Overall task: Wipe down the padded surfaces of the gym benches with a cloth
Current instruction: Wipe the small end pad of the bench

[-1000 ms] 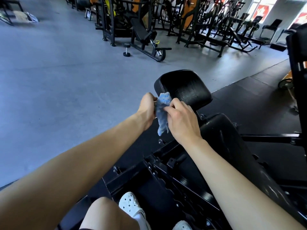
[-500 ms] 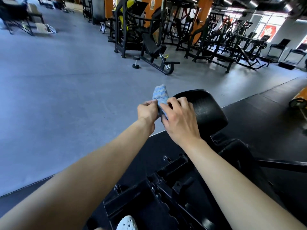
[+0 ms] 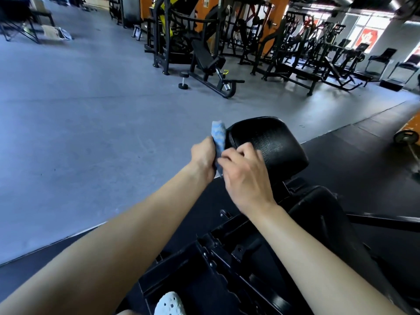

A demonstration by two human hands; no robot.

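A black padded bench head pad [image 3: 270,142] stands in front of me, with a second black pad [image 3: 318,214] lower and nearer on the same frame. A light blue cloth [image 3: 218,135] sticks up at the pad's left edge. My left hand [image 3: 203,156] grips the cloth's lower part. My right hand [image 3: 244,176] pinches the cloth from the right, its fingers lying over the pad's near-left corner. The cloth's lower end is hidden between the two hands.
The bench's black metal frame [image 3: 218,269] runs below my arms, with my white shoe [image 3: 169,304] beside it. A dumbbell [image 3: 183,80] and an incline bench [image 3: 204,57] stand on the grey floor beyond. A weight plate [image 3: 406,137] lies at the right on black matting.
The cloth hung down between my hands a second ago; now it is bunched and stands upright at the pad's left edge. The view has tilted upward.
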